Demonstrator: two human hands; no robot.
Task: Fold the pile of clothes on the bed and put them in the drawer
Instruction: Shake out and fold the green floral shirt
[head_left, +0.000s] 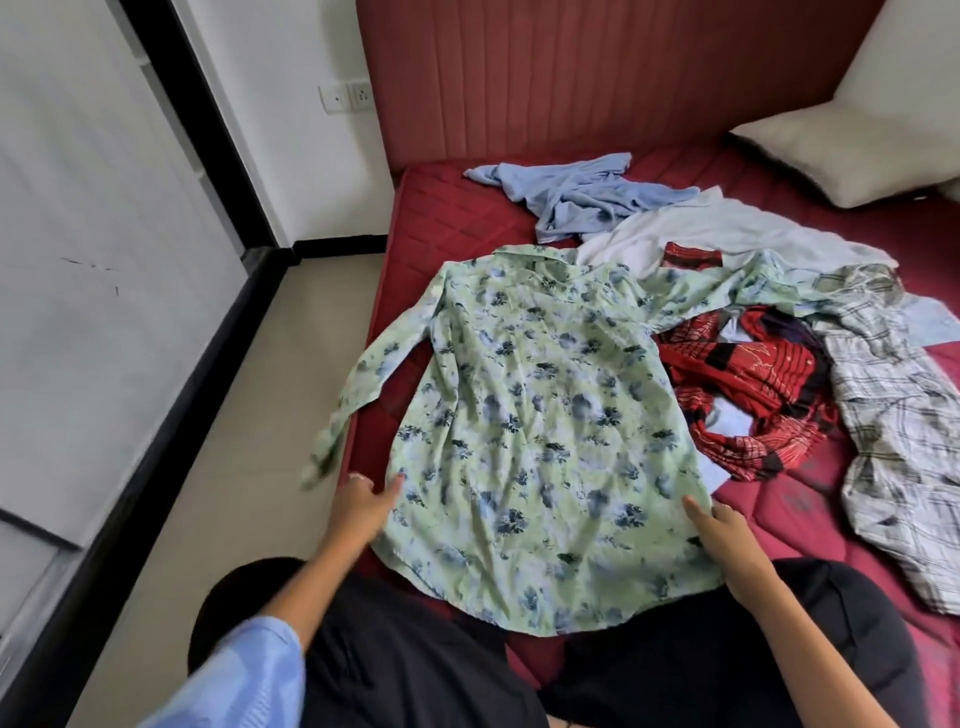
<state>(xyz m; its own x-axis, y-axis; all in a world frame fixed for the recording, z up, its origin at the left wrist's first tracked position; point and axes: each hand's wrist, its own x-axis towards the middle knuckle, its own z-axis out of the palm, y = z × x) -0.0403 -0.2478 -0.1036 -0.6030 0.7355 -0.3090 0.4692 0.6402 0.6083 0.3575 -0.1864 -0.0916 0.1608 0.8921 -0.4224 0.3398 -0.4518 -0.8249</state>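
Red mattress (769, 525) serving as the work surface, broad and flat enough to spread a garment. Laid out on it, back up and collar toward the headboard, the green floral shirt (524, 415) — smoothed wide, probably so the sleeves can be folded in next; one sleeve spilling off the bed edge. Heaped to the side, waiting their turn: plaid shirt (893, 436), red patterned garment (748, 384), white garment (727, 234), crumpled blue shirt (587, 197). No drawer in sight. Set well apart at the hem corners — left hand (358, 506) and right hand (724, 538), fingers resting flat on the cloth, pinning it taut rather than gripping.
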